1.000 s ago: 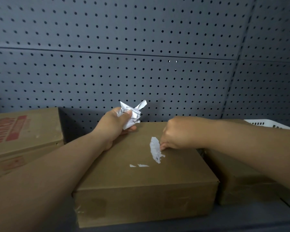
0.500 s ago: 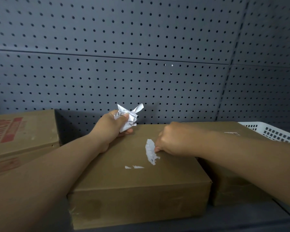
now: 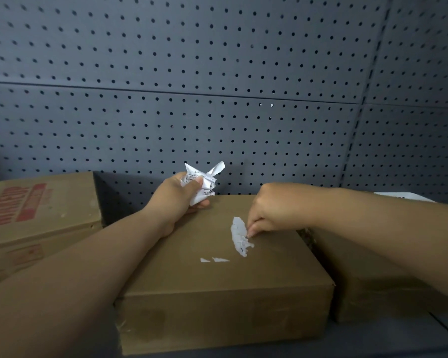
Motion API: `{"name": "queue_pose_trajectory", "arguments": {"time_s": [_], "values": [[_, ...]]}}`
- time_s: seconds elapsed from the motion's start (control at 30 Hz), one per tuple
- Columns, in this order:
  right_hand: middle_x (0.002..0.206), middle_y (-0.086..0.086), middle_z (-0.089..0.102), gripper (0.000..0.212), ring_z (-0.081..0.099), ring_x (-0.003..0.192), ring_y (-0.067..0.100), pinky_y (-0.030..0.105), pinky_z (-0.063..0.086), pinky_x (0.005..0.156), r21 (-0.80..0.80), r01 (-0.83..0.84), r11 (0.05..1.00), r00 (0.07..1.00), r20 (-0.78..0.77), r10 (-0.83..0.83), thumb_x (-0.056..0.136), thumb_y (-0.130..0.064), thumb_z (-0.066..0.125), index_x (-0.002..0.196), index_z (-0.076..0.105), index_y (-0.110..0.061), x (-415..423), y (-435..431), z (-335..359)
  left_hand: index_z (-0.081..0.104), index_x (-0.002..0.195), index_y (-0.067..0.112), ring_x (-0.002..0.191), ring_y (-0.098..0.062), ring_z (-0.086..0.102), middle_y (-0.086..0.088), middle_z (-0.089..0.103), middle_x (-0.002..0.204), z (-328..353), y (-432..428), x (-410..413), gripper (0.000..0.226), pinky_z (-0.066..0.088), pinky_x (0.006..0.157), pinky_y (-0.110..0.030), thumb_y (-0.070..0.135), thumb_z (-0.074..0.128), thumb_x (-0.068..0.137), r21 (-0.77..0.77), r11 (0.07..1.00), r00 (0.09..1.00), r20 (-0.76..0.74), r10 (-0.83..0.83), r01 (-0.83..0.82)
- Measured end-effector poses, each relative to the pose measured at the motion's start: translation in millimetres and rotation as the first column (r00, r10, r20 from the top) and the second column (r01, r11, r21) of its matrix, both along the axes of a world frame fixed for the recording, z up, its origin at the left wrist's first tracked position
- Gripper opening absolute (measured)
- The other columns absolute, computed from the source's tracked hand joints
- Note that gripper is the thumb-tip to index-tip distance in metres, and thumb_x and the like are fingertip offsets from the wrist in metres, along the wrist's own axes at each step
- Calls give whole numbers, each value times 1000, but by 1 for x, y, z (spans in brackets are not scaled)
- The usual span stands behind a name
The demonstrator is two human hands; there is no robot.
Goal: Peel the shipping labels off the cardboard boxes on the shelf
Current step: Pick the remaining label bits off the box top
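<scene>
Sitting mid-shelf, the cardboard box (image 3: 217,293) keeps its torn label remnant (image 3: 239,236), barely smaller than a second ago, so the peeling is going slowly. The left hand (image 3: 176,200) grips the crumpled label (image 3: 202,182) over the box's back edge. The right hand (image 3: 272,208) has curled fingertips (image 3: 251,231) pinching the remnant's right edge, with two slivers (image 3: 215,259) nearby.
</scene>
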State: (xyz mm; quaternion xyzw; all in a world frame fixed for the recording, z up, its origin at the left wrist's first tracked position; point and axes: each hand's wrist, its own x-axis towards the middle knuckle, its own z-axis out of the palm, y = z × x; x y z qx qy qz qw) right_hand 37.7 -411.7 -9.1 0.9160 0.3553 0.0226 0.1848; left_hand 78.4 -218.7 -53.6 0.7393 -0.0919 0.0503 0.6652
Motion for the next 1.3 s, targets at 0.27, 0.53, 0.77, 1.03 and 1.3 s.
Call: {"name": "queue_pose_trajectory", "arguments": {"time_s": [0.27,0.53,0.77,1.03,1.3], "values": [[103,1,65,45,60,96,18,31,47,81,-203,-84,976,992,71,100,100,-41,28,116,63,-16,-6,7,-4,59,103,19,71,-12,69,-1,70,90,-1,-1,2,14,56,75,-25,26,48,100,0,1000,1000,-6,-18,18],[108,6,64,47,60,100,25,30,45,73,-187,-73,980,980,170,105,101,-41,26,122,59,-15,-8,4,-18,60,103,17,74,-15,69,-3,72,89,-3,0,4,15,56,78,-28,26,48,99,10,1000,1000,3,-24,23],[103,15,61,41,59,94,34,34,40,68,-56,71,996,977,207,-58,102,-34,34,107,61,-4,-19,12,-24,59,102,17,69,-12,69,-3,71,89,-2,-1,2,15,56,72,-24,26,48,99,29,1000,1000,14,-6,6],[102,-8,71,37,62,95,9,32,47,87,6,54,999,999,2,-54,93,-46,46,104,71,-21,-14,-2,-1,59,102,15,73,-16,68,-3,69,89,-1,1,-1,16,56,76,-27,25,47,100,12,1000,1000,20,-5,5],[102,-1,67,45,59,98,15,27,45,83,-159,-51,986,994,93,66,98,-45,31,107,65,-17,-14,5,-4,59,104,18,72,-13,70,-1,71,89,-2,0,3,15,56,79,-30,27,48,99,16,1000,1000,8,-7,7]]}}
